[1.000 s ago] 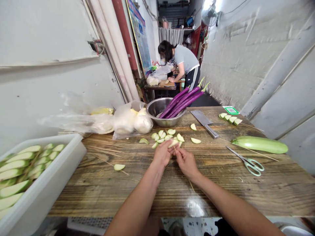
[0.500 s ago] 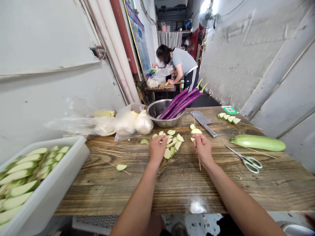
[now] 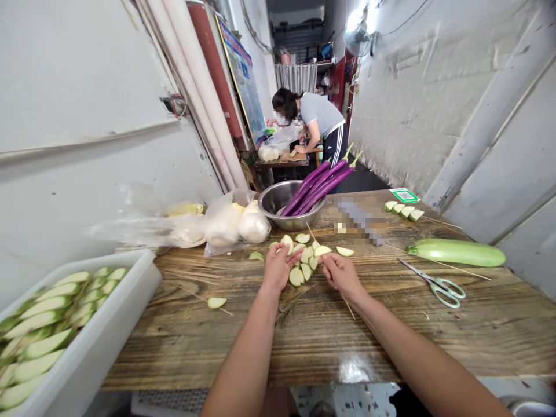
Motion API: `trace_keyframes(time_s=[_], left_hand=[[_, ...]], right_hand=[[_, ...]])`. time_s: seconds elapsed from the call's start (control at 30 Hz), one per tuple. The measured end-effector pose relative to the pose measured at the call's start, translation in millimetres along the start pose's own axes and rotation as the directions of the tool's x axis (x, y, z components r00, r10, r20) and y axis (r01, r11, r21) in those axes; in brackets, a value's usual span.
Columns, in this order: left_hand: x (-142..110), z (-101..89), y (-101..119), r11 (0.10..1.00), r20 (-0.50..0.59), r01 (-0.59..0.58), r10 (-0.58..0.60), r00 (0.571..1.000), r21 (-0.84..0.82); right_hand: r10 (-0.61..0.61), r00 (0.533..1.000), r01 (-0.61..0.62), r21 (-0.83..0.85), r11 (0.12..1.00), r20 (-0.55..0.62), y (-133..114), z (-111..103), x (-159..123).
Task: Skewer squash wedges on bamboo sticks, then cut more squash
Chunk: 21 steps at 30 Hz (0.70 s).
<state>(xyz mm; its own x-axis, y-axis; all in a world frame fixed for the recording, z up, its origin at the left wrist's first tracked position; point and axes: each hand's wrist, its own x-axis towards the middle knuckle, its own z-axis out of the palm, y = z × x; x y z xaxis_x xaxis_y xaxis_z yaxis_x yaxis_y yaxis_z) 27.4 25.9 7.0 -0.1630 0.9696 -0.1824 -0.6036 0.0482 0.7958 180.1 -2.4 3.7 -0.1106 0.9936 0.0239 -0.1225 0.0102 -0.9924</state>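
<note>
Wood, in the form of a thin pale skewer point(image 3: 348, 308), is pinched near its middle by the right grip point(image 3: 341, 275), its far end angled up and away over the slices, and a green-edged half-moon slice point(image 3: 322, 251) sits on it just beyond the fingers; held so close to that piece, the stick probably bends less under a push. The left grip point(image 3: 277, 269) has thumb and fingers closed on another pale half-moon piece point(image 3: 287, 244), its other fingers spread out, and I take that edge hold as a way of leaving the flat face free. Between the two lies a loose pile of cut slices point(image 3: 306, 255) on the brown wooden surface point(image 3: 369, 341), close enough that either side can reach it. Toward the person's left, a bundle of bare wooden sticks point(image 3: 193, 272) lies roughly side by side, easy to pick from singly, with a white plastic tub point(image 3: 115, 330) of sliced pieces beyond. Ahead, a round steel bowl point(image 3: 296, 224) props long purple eggplants point(image 3: 319, 186), stems leaning out over the rim. Off right, green-handled scissors point(image 3: 431, 282) and a whole light-green squash point(image 3: 458, 253) rest apart from the pile, which seems to give the hands elbow room.
</note>
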Motion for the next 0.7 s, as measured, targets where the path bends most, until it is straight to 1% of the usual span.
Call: trace_keyframes(time_s=[0.07,0.13,0.17,0.23,0.3,0.37,0.43,0.53,0.6,0.7], left_hand=[[4,-3.2,2,0.994,0.020,0.023,-0.021,1.000,-0.111],[9,-7.1,2,0.987,0.000,0.015,-0.015,1.000,-0.162],[11,-8.9,2,0.987,-0.024,-0.005,0.001,1.000,-0.158],[13,-11.7,2,0.991,-0.111,-0.088,0.077,0.991,-0.100],[14,-13.5,4,0.984,-0.194,-0.177,0.170,0.966,-0.023],[14,-15.4,6,0.978,-0.226,-0.208,0.203,0.953,0.000],[16,-18.1,9,0.984,-0.203,-0.172,0.158,0.966,-0.052],[21,-23.9,13,0.981,-0.174,-0.036,0.001,0.985,-0.193],[24,-27.6,15,0.953,-0.178,0.062,-0.119,0.977,-0.295],[26,-30.5,18,0.897,-0.200,0.166,-0.266,0.943,-0.410]], right_hand=[[0.015,0.999,-0.014,-0.018,1.000,0.048,0,3,-3],[0.026,0.996,-0.023,-0.036,0.999,0.085,0,5,-6],[0.028,0.995,-0.023,-0.046,0.999,0.100,1,6,-7],[0.023,0.992,-0.014,-0.072,0.997,0.121,3,7,-8],[0.006,0.990,0.010,-0.109,0.994,0.142,7,9,-9],[-0.011,0.985,0.038,-0.157,0.987,0.171,11,10,-10],[-0.024,0.978,0.068,-0.208,0.976,0.206,13,11,-11],[-0.062,0.966,0.134,-0.278,0.951,0.252,15,13,-16],[-0.096,0.955,0.187,-0.317,0.930,0.282,14,14,-20],[-0.123,0.940,0.241,-0.364,0.900,0.319,12,17,-25]])
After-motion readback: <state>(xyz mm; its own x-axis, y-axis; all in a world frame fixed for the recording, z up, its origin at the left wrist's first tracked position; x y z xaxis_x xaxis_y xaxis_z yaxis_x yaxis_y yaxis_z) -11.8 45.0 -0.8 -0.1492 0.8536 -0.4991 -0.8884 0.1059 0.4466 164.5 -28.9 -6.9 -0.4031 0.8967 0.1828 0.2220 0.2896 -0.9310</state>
